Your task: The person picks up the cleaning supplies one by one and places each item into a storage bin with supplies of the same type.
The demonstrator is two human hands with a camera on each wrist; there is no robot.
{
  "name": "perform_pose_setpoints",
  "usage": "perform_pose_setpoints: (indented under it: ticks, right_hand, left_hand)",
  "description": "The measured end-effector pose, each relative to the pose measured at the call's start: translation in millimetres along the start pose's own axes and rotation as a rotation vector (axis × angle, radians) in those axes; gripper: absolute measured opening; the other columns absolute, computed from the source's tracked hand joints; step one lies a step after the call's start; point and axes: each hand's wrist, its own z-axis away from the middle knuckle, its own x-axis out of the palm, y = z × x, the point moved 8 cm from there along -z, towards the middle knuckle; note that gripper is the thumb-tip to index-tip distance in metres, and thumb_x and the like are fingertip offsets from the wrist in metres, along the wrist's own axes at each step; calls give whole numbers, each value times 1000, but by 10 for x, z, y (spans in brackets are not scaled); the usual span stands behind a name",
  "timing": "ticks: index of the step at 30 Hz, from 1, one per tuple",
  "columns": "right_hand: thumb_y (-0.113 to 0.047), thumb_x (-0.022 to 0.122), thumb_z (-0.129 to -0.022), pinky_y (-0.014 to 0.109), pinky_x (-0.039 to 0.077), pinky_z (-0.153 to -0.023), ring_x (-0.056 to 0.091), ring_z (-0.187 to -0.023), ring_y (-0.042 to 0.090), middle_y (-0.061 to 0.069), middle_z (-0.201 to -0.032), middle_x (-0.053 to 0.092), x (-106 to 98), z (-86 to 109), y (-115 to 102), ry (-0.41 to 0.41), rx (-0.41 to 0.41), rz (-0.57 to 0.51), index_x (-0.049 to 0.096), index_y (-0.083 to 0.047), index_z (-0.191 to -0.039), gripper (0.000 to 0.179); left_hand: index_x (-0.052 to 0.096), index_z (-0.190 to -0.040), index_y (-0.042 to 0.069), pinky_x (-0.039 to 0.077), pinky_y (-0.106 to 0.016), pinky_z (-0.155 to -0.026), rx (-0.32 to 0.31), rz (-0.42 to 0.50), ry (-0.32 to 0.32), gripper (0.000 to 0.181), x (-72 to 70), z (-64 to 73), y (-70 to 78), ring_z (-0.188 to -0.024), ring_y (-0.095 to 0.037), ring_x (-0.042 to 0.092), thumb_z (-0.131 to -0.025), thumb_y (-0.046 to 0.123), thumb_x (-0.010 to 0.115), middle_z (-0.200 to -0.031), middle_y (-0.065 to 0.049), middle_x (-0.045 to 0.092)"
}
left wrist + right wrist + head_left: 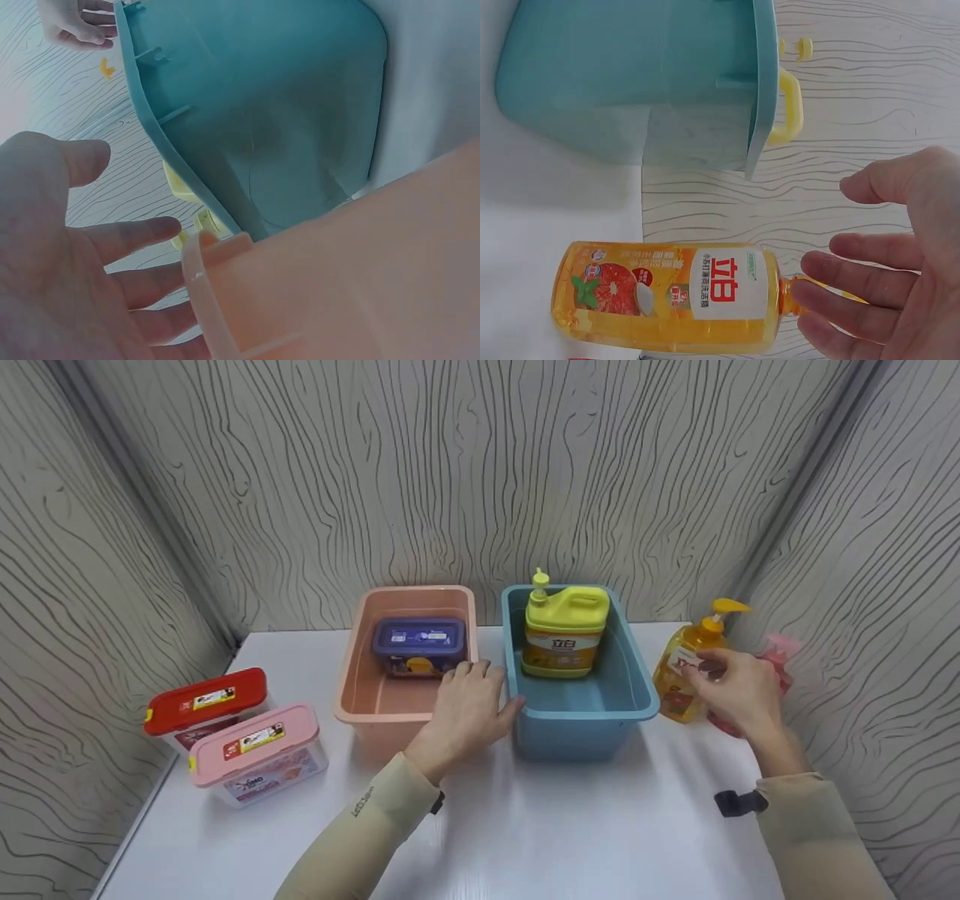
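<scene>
My left hand is over the right rim of the pink bin, its fingers extended and its thumb towards the blue bin. In the left wrist view its fingertips are right at the pink rim, with nothing in the palm. My right hand is beside an orange dish soap bottle with a pump top, fingers loosely bent. The right wrist view shows the fingers near the bottle's neck, not wrapped round it. Behind that hand, a pink pump bottle is partly hidden.
A dark blue lidded box sits in the pink bin. The blue bin holds a yellow dish soap jug. At the left of the white table stand a red-lidded tub and a pink-lidded tub. Patterned walls enclose the table.
</scene>
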Motion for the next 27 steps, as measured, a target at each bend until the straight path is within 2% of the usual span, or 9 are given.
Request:
perform_pose_setpoints:
  ticks: [4, 9, 12, 17, 21, 27]
  right_hand:
    - [-30, 76, -105, 29, 51, -76, 77, -102, 48, 32, -120, 82, -16, -8, 90, 14, 43, 3, 76, 7, -132, 46]
    - [-32, 73, -107, 38, 51, -81, 74, -106, 48, 33, -126, 79, -22, -12, 214, 11, 96, 7, 73, 8, -136, 49]
    - [-32, 72, -107, 37, 50, -82, 74, -106, 48, 33, -124, 80, -48, -16, 264, 22, 93, 9, 73, 9, -135, 49]
    - [-32, 72, -107, 30, 47, -76, 76, -101, 49, 34, -121, 80, -101, -32, 323, 47, 65, 16, 74, 9, -134, 49]
    - [-33, 72, -107, 24, 44, -72, 75, -97, 46, 33, -120, 80, -127, -60, 377, 56, 62, 27, 74, 7, -135, 49]
    - [-36, 74, -106, 27, 43, -70, 74, -91, 43, 33, -115, 81, -135, -134, 425, 81, 59, 42, 76, 7, -133, 50]
  left_hand:
    - [69, -146, 12, 54, -60, -121, 9, -9, -10, 60, 32, -12, 30, -139, -37, 64, -110, 59, 62, -148, -14, 71]
    - [62, -159, 13, 48, -62, -128, 6, 10, -64, 67, 100, -26, 46, -153, -39, 56, -111, 61, 59, -165, -16, 60]
    - [55, -166, 15, 42, -64, -133, -2, 27, -101, 72, 148, -34, 44, -163, -41, 47, -112, 62, 56, -176, -17, 49]
    - [44, -174, 18, 31, -67, -139, -14, 45, -141, 78, 216, -42, 26, -172, -44, 34, -112, 65, 53, -184, -17, 37]
    - [38, -176, 17, 26, -69, -140, 3, 37, -138, 82, 249, -52, 33, -175, -45, 27, -113, 67, 48, -187, -18, 30]
    - [34, -178, 14, 23, -69, -141, 42, 5, -124, 88, 297, -66, 55, -176, -44, 25, -112, 72, 42, -187, -19, 28]
